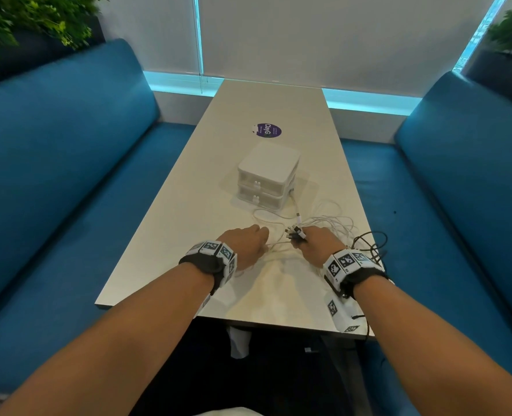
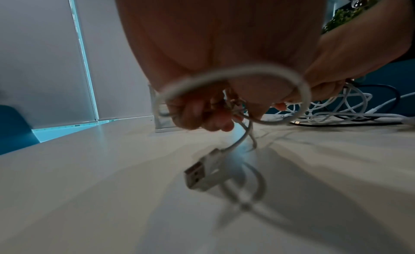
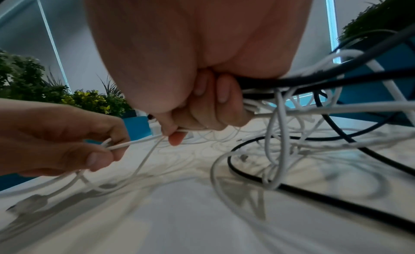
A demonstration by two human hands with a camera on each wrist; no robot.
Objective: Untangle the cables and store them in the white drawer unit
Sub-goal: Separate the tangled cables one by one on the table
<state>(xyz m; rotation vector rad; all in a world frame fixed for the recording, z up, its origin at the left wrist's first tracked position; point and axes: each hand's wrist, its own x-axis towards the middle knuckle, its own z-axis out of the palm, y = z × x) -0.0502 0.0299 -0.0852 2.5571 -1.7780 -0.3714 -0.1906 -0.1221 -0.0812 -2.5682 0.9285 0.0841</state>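
Note:
A tangle of white and black cables (image 1: 335, 228) lies on the white table (image 1: 164, 250) just in front of the white drawer unit (image 1: 266, 175), whose two drawers look closed. My left hand (image 1: 248, 243) pinches a thin white cable (image 3: 132, 142); a loop (image 2: 235, 75) curls below the palm and a USB plug (image 2: 202, 174) dangles under it. My right hand (image 1: 314, 241) grips a bunch of cable ends, their connectors (image 1: 296, 232) sticking out past the fist. In the right wrist view, white and black cables (image 3: 292, 101) run from the right hand (image 3: 202, 112) to the table.
A round purple sticker (image 1: 267, 130) sits on the table beyond the drawer unit. Blue sofas (image 1: 53, 175) flank both long sides. A black cable loop (image 1: 371, 244) reaches the table's right edge. Plants (image 1: 23, 22) stand behind the sofas.

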